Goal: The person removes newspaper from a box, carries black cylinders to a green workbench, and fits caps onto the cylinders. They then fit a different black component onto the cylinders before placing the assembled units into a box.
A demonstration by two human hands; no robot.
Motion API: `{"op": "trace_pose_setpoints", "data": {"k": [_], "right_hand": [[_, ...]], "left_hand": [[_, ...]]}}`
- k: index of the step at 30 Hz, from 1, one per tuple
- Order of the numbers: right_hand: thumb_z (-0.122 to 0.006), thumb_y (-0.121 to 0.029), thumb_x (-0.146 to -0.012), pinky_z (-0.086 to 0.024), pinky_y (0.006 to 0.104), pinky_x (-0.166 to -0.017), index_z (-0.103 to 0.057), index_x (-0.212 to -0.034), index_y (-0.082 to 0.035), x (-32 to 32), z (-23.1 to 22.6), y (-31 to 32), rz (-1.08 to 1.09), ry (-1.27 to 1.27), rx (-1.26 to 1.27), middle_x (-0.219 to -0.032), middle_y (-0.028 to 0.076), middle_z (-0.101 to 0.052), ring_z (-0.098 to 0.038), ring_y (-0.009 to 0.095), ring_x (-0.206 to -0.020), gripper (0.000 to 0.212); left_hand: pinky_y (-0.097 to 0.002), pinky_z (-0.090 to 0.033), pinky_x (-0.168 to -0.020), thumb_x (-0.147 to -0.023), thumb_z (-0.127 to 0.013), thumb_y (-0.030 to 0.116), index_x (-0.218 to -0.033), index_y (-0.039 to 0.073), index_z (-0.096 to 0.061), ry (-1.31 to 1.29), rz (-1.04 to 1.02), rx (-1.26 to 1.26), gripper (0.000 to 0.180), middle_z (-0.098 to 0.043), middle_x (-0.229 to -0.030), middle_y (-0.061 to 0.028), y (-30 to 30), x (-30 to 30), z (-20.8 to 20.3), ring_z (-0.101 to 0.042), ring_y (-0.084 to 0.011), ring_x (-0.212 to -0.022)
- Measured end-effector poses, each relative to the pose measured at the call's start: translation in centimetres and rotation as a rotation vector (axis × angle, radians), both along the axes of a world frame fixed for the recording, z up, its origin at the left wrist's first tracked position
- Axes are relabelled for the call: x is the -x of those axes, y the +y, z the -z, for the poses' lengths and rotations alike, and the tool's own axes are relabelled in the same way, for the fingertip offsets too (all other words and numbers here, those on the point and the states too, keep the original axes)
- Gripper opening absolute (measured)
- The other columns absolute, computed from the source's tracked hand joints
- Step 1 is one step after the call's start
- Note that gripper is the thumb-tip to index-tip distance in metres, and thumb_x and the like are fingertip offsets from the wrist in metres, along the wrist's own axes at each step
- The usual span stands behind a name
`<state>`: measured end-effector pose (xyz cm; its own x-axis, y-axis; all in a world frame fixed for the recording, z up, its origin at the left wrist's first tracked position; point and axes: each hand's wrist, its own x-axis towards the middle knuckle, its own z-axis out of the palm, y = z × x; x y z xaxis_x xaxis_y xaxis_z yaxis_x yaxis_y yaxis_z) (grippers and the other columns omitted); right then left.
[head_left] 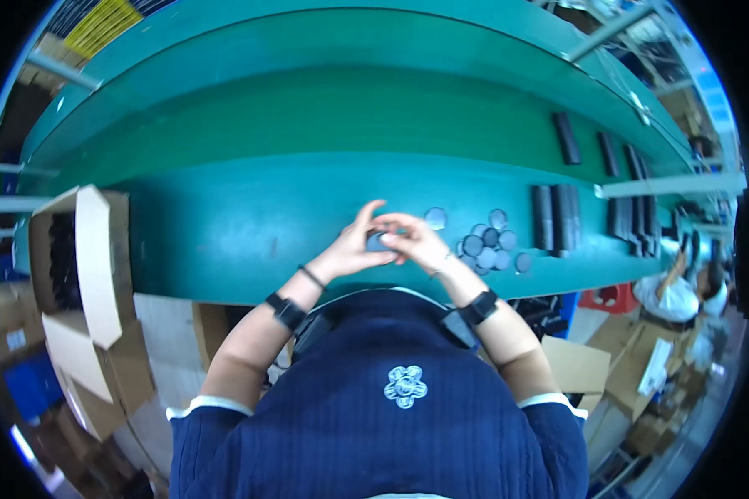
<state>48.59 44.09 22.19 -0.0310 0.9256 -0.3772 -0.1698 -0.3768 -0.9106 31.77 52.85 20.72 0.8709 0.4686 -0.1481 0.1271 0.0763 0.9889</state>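
Above the near part of the green table, both hands meet around one small dark round disc. My left hand cups it from the left, thumb and fingers curved about its edge. From the right, my right hand presses its fingers onto the same disc, hiding part of it. One loose disc lies just beyond my right hand. To the right of that hand is a loose pile of several similar grey-black discs, some overlapping, with a single disc apart at its right.
Rows of long black cylindrical stacks lie at the table's right, with more black stacks beyond a metal post. An open cardboard box with dark contents stands at the left end. Another person is at the far right.
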Motion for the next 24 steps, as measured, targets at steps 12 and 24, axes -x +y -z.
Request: {"op": "trace_pose_setpoints", "data": {"k": [12,24], "right_hand": [[-0.066,-0.02,-0.088,-0.047,0.0207,-0.044,-0.072,-0.105,-0.011,0.7,0.2,1.2,0.053,-0.017,0.085,-0.067,0.002,-0.066,-0.057,0.007,-0.05,0.02],[-0.062,-0.021,-0.092,-0.059,0.0246,-0.062,-0.053,-0.133,-0.013,-1.7,0.6,1.2,-0.099,0.375,0.221,-0.088,0.003,-0.063,-0.066,0.012,-0.069,0.043]], "left_hand": [[-0.0372,-0.043,-0.098,-0.081,-0.073,0.018,-0.144,0.007,-0.023,0.067,-0.1,0.002,0.081,-0.047,-0.131,-0.017,-0.3,0.9,-0.1,-0.051,-0.0241,-0.116],[-0.0345,-0.04,-0.099,-0.079,-0.075,0.022,-0.138,0.004,-0.027,-0.009,-0.029,0.156,0.078,-0.045,-0.126,-0.0146,0.7,0.6,0.1,-0.046,-0.023,-0.118]]}}
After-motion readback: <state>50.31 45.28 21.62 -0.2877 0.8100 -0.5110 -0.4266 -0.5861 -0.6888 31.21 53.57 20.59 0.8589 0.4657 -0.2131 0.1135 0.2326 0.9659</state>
